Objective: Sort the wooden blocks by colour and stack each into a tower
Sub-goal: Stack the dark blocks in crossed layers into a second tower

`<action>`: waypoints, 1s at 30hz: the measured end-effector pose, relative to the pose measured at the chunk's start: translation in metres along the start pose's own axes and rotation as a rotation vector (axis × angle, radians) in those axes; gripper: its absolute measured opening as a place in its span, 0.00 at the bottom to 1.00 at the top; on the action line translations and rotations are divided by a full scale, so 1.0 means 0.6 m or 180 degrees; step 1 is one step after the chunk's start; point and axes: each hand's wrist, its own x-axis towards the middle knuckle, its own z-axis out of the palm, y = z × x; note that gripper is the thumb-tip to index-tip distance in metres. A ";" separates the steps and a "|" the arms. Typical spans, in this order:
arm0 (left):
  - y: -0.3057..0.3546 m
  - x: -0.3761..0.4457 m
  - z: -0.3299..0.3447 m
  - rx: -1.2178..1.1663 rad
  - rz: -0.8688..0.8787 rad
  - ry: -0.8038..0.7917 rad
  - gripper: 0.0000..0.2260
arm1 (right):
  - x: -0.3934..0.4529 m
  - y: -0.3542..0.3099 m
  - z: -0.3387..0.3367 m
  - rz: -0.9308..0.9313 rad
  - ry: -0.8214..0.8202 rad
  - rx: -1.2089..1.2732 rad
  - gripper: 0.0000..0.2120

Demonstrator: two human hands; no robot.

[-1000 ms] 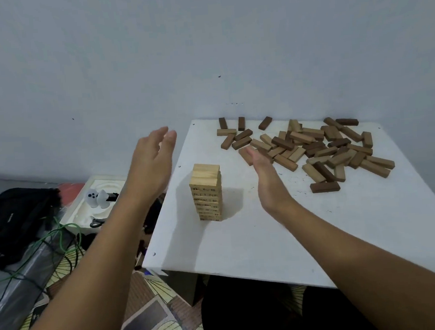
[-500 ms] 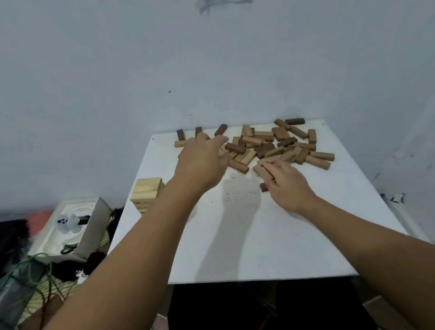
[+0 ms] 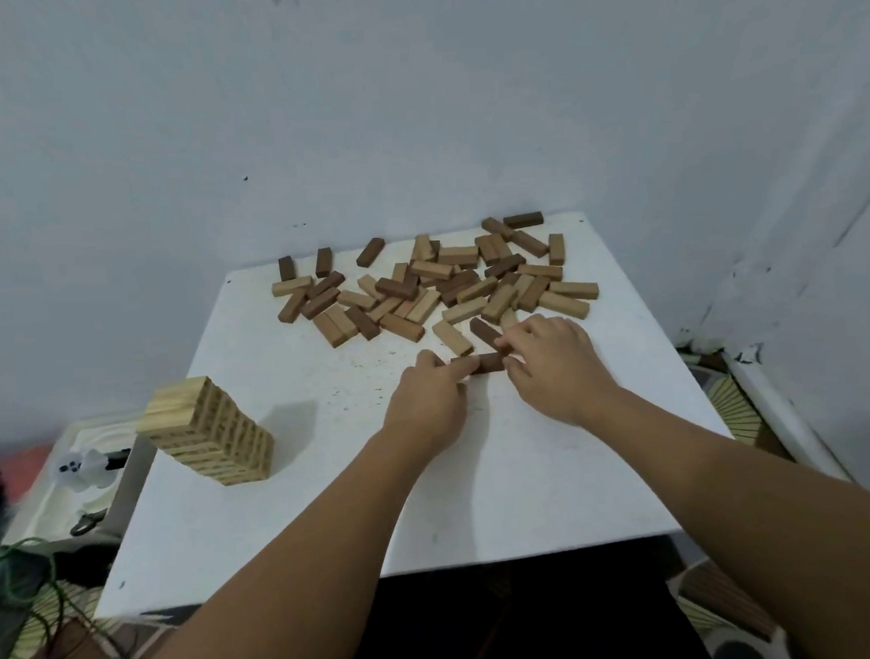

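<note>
A tower of pale wooden blocks point(image 3: 212, 431) stands on the left part of the white table point(image 3: 511, 488). A loose heap of mid-brown and dark-brown blocks point(image 3: 435, 288) lies spread over the far half. Just in front of the heap lies a dark-brown block point(image 3: 484, 363) flat on the table. My left hand point(image 3: 427, 402) pinches its left end with the fingertips, and my right hand point(image 3: 553, 362) holds its right end with curled fingers. A second dark block point(image 3: 484, 332) and a pale one point(image 3: 452, 338) lie right behind them.
The table stands in a corner with walls behind and to the right. Left of it sits a white tray point(image 3: 48, 490) with small white items, green cable point(image 3: 23, 579) and dark bags on the floor. A patterned mat point(image 3: 737, 411) shows at the right.
Both hands left the pale tower and went to the heap. The left hand pulled back from the far blocks to the near dark block, which both hands now hold by its ends.
</note>
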 end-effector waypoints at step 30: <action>0.032 -0.018 0.090 -0.0707 0.0418 0.0628 0.33 | -0.009 0.052 -0.030 0.0298 -0.0586 0.0023 0.24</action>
